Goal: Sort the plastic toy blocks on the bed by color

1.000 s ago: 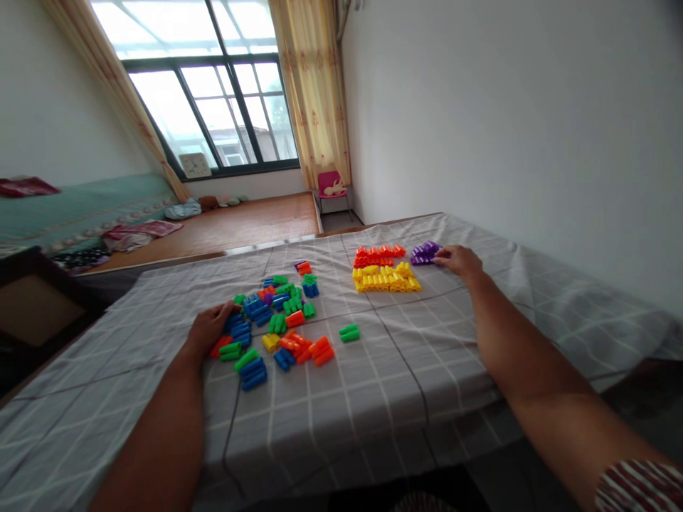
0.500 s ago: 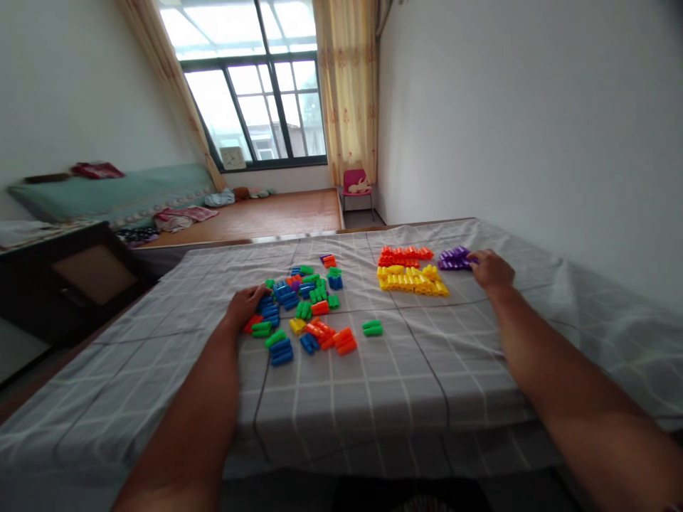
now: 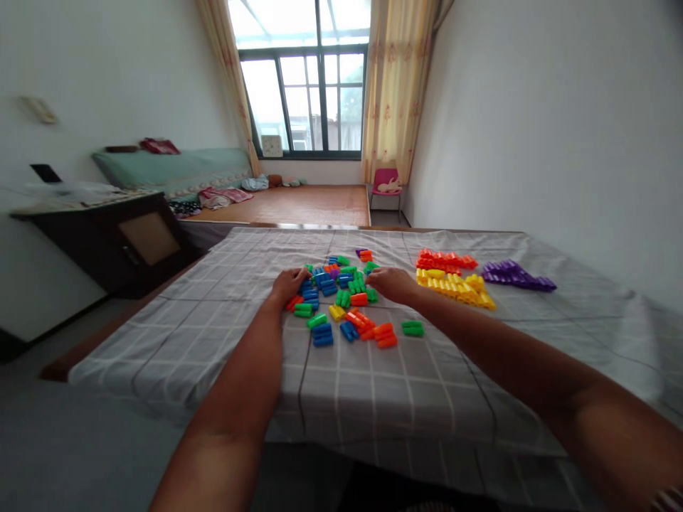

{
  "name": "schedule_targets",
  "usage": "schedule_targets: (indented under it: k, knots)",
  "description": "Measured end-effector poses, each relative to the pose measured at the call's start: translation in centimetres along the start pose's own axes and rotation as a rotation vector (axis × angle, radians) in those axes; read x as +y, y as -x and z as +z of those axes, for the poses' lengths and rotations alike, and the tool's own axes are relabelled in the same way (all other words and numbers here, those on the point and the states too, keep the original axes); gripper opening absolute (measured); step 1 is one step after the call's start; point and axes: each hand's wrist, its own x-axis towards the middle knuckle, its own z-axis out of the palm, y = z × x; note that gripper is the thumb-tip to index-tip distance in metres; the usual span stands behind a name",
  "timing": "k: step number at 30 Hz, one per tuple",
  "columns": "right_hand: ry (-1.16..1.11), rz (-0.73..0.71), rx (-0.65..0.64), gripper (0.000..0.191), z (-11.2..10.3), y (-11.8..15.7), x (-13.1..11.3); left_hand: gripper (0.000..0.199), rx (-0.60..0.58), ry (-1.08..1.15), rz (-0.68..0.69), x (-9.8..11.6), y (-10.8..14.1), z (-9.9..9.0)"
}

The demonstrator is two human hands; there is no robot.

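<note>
A mixed pile of glossy plastic tube-shaped building blocks [image 3: 326,286], blue, green, red-orange and a little yellow and purple, lies on the checked cloth. My left hand [image 3: 291,284] rests at the pile's left edge, fingers stretched over blue blocks [image 3: 310,295]. At the right edge, my right hand [image 3: 393,284] reaches in with bent fingers. Its fingertips are beside green blocks [image 3: 356,284] and hide a blue one; what they grip is hard to see. Further right lie rows of red-orange blocks [image 3: 445,260], yellow blocks [image 3: 456,286] and purple blocks [image 3: 515,276].
A grey checked cloth [image 3: 416,384] covers the raised surface before me. One green block [image 3: 413,328] lies apart, front right of the pile. A dark cabinet [image 3: 141,238] stands at the left, a pink chair [image 3: 386,179] at the back, and a white wall at the right.
My right hand has left the purple blocks and moved left to the mixed pile. The purple row now shows in full. My left hand stays at the pile; the view has turned left.
</note>
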Motion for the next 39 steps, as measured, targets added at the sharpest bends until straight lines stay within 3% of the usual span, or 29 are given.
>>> schedule_targets:
  k: [3,8,13,20,25,30,34,39]
  knots:
    - [0.014,0.098,-0.109,0.02,1.4,-2.7,-1.3,0.055,-0.009,-0.003,-0.001,0.2,0.1,-0.1]
    - [-0.254,0.103,-0.053,0.026,3.0,-3.6,0.0,0.057,-0.005,0.009,0.007,0.1,0.0,0.1]
    - [-0.673,0.145,0.099,0.019,1.9,-1.4,2.3,0.057,0.006,0.052,0.02,-0.1,-0.1,0.2]
    - [-0.843,0.307,0.285,0.024,-0.4,4.3,7.7,0.06,-0.014,0.018,-0.012,0.0,-0.1,-0.4]
    - [-0.551,0.624,0.519,0.02,-2.2,10.3,15.2,0.058,-0.031,-0.01,-0.048,0.1,-0.3,-1.1]
    - [-0.134,1.021,0.511,0.024,-2.4,17.6,21.7,0.056,-0.02,0.021,-0.068,0.5,-0.3,-1.4]
    - [0.076,1.089,0.403,0.023,-1.1,20.4,23.0,0.054,-0.01,0.048,-0.096,1.0,-0.1,-1.5]
    - [0.256,1.025,0.26,0.023,0.1,19.5,22.2,0.053,-0.004,0.03,-0.097,1.2,0.0,-1.5]
